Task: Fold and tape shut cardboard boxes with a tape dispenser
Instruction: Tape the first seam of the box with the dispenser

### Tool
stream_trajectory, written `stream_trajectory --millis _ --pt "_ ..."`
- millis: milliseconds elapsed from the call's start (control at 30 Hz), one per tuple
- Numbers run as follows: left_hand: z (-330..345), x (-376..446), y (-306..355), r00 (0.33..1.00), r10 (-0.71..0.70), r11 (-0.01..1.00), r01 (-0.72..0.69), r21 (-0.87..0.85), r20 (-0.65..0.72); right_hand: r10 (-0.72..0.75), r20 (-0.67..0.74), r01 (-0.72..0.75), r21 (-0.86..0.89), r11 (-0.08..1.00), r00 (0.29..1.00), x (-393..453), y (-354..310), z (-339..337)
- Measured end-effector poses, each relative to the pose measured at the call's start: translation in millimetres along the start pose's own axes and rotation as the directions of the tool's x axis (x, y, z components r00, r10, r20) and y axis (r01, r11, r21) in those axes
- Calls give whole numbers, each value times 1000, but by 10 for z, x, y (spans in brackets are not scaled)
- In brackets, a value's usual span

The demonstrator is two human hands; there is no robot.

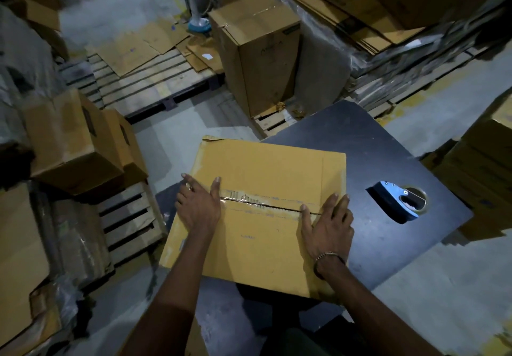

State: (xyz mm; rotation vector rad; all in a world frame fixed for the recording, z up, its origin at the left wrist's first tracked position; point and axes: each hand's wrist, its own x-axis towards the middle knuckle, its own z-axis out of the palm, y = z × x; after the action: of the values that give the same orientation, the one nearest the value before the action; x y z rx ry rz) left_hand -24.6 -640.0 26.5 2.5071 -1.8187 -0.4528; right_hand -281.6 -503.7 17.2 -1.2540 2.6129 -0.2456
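A yellow-brown cardboard box lies on a dark blue table, its two top flaps meeting along a centre seam with old tape residue. My left hand presses flat on the seam's left end, fingers straight. At the seam's right end, near the box's right edge, my right hand lies flat with its fingers straight; a metal bangle is on its wrist. A blue tape dispenser lies on the table to the right of the box, untouched.
Wooden pallets with flattened cartons lie beyond the table. A tall upright carton stands at the back centre. Stacked boxes sit to the left, more cartons to the right. A fan base stands far back.
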Motion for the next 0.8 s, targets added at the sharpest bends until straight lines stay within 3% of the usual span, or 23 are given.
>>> stream_trajectory --millis 200,400,600,733,800 --pt "-130 146 -506 998 -50 962 59 -265 43 -38 19 39 -36 999 999 73 38 23" --pt "-93 -172 -751 972 -110 969 151 -193 205 -184 62 184 8 983 981 454 263 -128" --pt "-12 -775 -427 996 -54 973 69 -218 73 -233 79 240 -88 967 969 575 208 -221" --pt "55 -754 -454 996 -54 970 69 -235 67 -478 202 506 -122 854 855 97 -129 -17" --pt "73 -743 -473 997 -39 965 53 -256 61 -514 226 549 -134 825 828 11 -113 81"
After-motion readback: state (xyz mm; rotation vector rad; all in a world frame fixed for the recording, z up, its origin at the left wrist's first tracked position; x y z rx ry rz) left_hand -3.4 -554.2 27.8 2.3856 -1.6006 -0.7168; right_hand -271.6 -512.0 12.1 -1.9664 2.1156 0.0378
